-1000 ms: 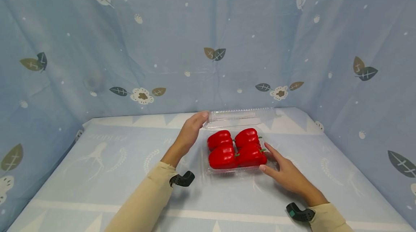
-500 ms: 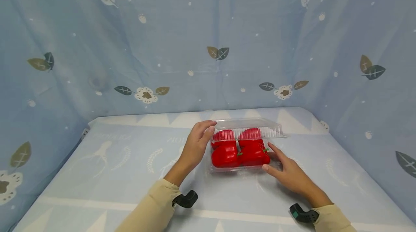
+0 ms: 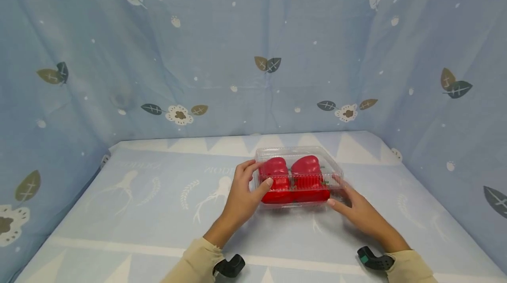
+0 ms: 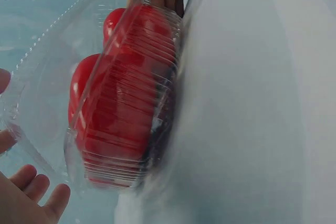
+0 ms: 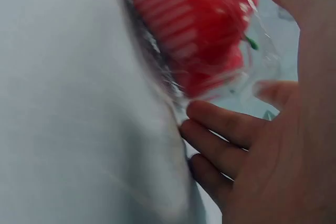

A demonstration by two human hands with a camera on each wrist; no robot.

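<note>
Several red bell peppers (image 3: pixel 306 172) with green stems sit in a clear plastic clamshell container (image 3: pixel 297 205) on the table. Its hinged lid (image 3: pixel 305 152) leans down over them, its ribbed front edge still above the tray's front rim. At the lid's left side, my left hand (image 3: pixel 244 195) holds its edge between thumb and fingers; in the left wrist view the lid corner lies among my fingertips (image 4: pixel 58 198). My right hand (image 3: pixel 360 212) rests against the container's right side, fingers loosely extended, the index fingertip behind the clear lid. In the right wrist view the fingers (image 5: pixel 226 124) look relaxed beside the plastic wall.
A pale blue patterned cloth (image 3: pixel 138 212) covers the table. Blue curtains (image 3: pixel 222 45) with leaf and flower prints stand behind and at both sides. A black band (image 3: pixel 229 266) is on each wrist over beige sleeves.
The lid has swung from standing open at the back forward and down over the peppers. My left hand has come toward me with it. The right hand stays at the container's right side.
</note>
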